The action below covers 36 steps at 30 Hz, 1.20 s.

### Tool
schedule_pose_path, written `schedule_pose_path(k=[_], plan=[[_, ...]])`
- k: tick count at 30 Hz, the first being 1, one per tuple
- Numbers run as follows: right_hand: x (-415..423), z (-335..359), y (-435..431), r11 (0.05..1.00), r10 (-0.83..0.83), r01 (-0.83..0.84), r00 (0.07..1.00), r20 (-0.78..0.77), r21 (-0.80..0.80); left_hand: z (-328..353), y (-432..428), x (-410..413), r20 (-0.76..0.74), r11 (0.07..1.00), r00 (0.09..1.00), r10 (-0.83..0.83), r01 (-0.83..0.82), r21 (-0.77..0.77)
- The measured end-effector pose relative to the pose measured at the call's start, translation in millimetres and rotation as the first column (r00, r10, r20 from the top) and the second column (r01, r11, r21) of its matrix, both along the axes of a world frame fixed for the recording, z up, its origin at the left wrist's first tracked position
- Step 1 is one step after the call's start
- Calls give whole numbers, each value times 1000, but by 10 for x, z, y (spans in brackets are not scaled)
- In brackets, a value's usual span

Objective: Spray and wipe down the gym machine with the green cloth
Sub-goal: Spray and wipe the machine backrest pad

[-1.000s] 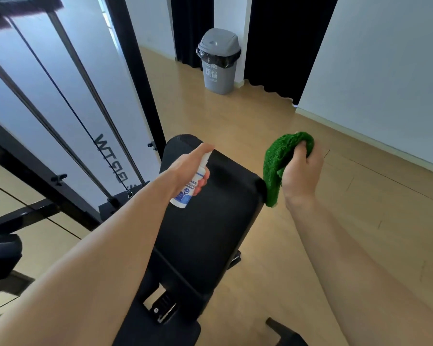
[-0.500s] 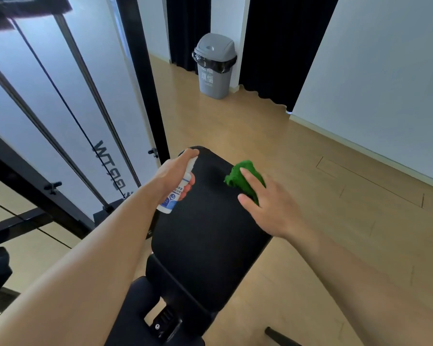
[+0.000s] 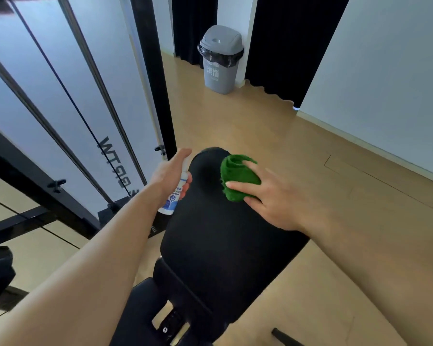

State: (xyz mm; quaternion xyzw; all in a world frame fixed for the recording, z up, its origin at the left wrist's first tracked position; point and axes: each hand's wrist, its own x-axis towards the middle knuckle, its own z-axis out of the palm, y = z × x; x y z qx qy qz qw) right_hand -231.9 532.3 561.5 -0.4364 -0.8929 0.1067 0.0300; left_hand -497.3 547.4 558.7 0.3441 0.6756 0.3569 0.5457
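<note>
Wood floor (image 3: pixel 260 121) runs back to a grey bin (image 3: pixel 220 58), and the machine's black pad (image 3: pixel 223 258) fills the middle below you. Your right hand (image 3: pixel 273 198) lies flat on the cloth (image 3: pixel 238 178), fingers straight and spread. It presses the bunched green wad onto the pad's far end, a little right of the centre line, and since nothing curls round the cloth, it is pinned rather than gripped. Your left hand (image 3: pixel 169 173) is wrapped round the bottle (image 3: pixel 171 201), forefinger stretched over its top. The bottle is held just beside the pad's left edge, about level with the cloth and apart from it; whether it touches the pad I cannot tell. The pad's long axis runs from under the cloth back toward you. By my reading, nearly all the surface left to wipe lies on your side of the right hand. The stroke wants pulling toward your body along that axis, and the right hand, being on the cloth, is the one to make it. Beyond the left hand stands the machine's black upright (image 3: pixel 156 96).
</note>
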Motion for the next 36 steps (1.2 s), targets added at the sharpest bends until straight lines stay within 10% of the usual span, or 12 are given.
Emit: schedule_pose_path(k=[12, 25, 36], plan=[[-606, 86, 505, 999, 30, -28, 985, 168, -17, 66, -77, 262, -32, 994, 999, -42, 45, 97], [1040, -245, -1016, 985, -72, 90, 990, -121, 146, 47, -357, 704, -52, 986, 987, -154, 157, 54], [-294, -49, -6, 965, -9, -44, 980, 198, 258, -126, -407, 198, 25, 996, 998, -63, 61, 65]])
